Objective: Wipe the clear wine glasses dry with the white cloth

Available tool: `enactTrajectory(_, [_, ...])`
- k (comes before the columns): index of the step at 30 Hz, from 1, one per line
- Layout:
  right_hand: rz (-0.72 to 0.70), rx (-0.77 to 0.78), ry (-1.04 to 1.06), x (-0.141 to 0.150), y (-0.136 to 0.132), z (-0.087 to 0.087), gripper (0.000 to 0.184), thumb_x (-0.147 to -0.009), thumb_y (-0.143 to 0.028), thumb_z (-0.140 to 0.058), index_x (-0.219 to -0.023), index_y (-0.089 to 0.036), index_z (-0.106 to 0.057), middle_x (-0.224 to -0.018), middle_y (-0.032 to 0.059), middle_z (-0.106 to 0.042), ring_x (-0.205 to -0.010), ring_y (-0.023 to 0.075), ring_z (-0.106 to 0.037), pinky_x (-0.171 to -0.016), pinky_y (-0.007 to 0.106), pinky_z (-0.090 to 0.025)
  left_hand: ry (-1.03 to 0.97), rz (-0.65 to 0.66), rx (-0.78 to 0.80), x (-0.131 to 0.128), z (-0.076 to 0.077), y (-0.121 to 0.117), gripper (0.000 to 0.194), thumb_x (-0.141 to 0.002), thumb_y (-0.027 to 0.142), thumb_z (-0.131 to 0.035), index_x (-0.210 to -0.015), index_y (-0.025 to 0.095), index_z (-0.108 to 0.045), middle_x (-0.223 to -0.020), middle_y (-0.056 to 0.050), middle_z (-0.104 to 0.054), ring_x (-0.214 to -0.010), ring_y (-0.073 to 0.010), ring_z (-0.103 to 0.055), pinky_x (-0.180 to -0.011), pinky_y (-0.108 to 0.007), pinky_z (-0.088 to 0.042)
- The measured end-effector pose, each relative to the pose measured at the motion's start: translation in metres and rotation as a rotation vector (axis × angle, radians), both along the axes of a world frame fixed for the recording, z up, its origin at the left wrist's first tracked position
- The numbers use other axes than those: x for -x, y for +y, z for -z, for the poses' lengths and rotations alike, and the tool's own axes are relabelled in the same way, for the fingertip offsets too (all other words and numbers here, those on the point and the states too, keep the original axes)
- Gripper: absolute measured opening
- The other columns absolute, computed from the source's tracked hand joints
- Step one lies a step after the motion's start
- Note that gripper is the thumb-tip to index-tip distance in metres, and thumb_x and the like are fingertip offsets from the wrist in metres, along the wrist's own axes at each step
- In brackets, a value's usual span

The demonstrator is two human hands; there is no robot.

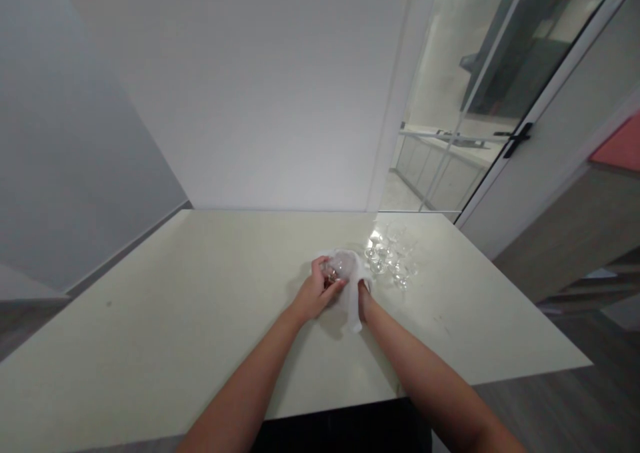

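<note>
My left hand (319,288) is closed round a clear glass (341,264), its fingers and thumb on the near left side. A white cloth (353,300) wraps the far and right sides of the glass and hangs down between my hands. My right hand (365,300) is tucked into the cloth, so most of its fingers are hidden. Both hands are just above the table, right of its middle. Close beyond them to the right, several clear glasses (390,253) are grouped on the tabletop; their outlines overlap and are hard to separate.
The pale table (175,320) spreads out on both sides of my arms. A white wall (280,106) rises behind its far edge. To the right is a glass-paned door (450,106) with a black handle (519,140). A wooden shelf unit (575,226) stands at the far right.
</note>
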State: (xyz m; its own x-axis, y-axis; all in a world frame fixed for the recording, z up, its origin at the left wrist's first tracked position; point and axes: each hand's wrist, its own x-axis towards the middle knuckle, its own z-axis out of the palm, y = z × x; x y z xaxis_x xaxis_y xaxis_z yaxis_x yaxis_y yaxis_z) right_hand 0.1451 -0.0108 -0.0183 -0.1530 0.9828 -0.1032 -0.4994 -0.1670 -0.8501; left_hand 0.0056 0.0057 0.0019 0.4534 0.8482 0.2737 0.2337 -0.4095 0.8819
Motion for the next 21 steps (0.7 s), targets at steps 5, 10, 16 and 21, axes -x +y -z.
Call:
enactTrajectory(5, [-0.153,0.048,0.206,-0.008,0.009,-0.002,0.044,-0.067,-0.052,-0.066,-0.091,-0.015,-0.07,-0.097,0.0139,-0.071,-0.09,0.0249,-0.066,-0.088,0.037,-0.05,0.141,0.017,-0.044,0.002,-0.007,-0.001,0.06,-0.09,0.046,-0.052,-0.134,0.016,-0.025,-0.085,-0.003,-0.063,-0.071,-0.0186,-0.062,-0.065,-0.029,-0.044])
enactTrajectory(10, [-0.137,-0.013,0.216,-0.013,0.014,0.007,0.043,-0.062,-0.045,-0.072,-0.091,-0.014,-0.07,-0.1,0.0146,-0.07,-0.092,0.0251,-0.066,-0.09,0.037,-0.05,0.2,0.03,-0.044,0.007,-0.013,-0.002,0.06,-0.091,0.047,-0.05,-0.137,0.016,-0.027,-0.082,-0.003,-0.064,-0.072,-0.0204,-0.062,-0.066,-0.03,-0.044])
enactTrajectory(16, [-0.061,-0.023,0.158,-0.008,0.014,0.008,0.046,-0.049,-0.058,-0.075,-0.073,-0.02,-0.07,-0.079,0.0117,-0.07,-0.079,0.0263,-0.065,-0.081,0.036,-0.053,0.167,0.056,-0.024,0.011,-0.013,0.001,0.06,-0.091,0.049,-0.05,-0.137,0.017,-0.029,-0.083,-0.003,-0.064,-0.073,-0.0196,-0.061,-0.067,-0.029,-0.045])
enactTrajectory(21, [0.019,0.009,0.087,-0.008,0.015,0.002,0.049,-0.045,-0.065,-0.071,-0.069,-0.023,-0.068,-0.072,0.0079,-0.068,-0.079,0.0258,-0.064,-0.077,0.037,-0.053,0.167,0.075,-0.019,0.011,-0.014,0.003,0.063,-0.09,0.05,-0.05,-0.14,0.017,-0.029,-0.084,-0.004,-0.065,-0.073,-0.0198,-0.061,-0.068,-0.029,-0.046])
